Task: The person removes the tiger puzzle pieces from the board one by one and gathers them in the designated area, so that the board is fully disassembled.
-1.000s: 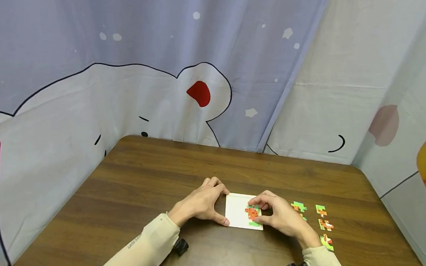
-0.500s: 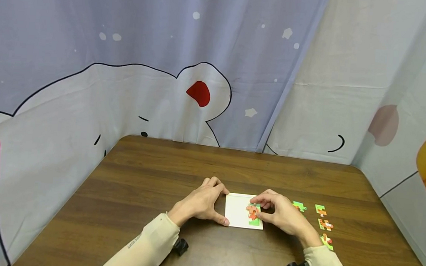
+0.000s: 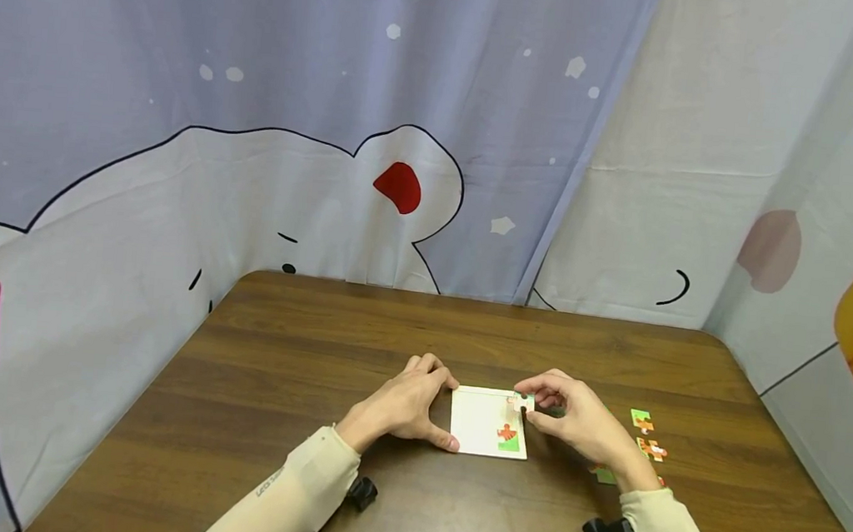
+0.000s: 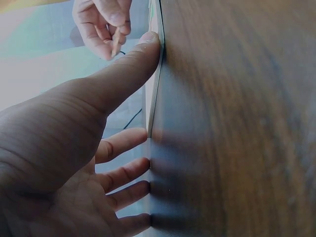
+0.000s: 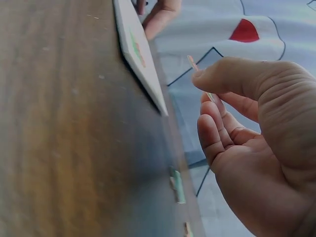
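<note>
My left hand (image 3: 411,403) spans the left side of a small white puzzle board (image 3: 474,420) on the table. Its thumb touches the near left corner, and its index finger meets the far left corner. Between right thumb and index finger, my right hand (image 3: 573,415) pinches a jigsaw piece (image 3: 523,402), tilted above the board's far right corner. The right wrist view shows this held piece (image 5: 191,61) nearly edge-on, apart from the board. A green and orange jigsaw piece (image 3: 508,441) lies at the board's near right corner.
To the right, several loose jigsaw pieces lie on the brown wooden table (image 3: 314,357), among them a green one (image 3: 642,420) and an orange one (image 3: 651,449). My right forearm partly covers another green piece (image 3: 605,475). A patterned curtain (image 3: 335,83) hangs behind the table.
My right hand has lifted the jigsaw piece off the other one on the board, moved it toward the far right corner and tilted it. The left hand and the board have stayed put.
</note>
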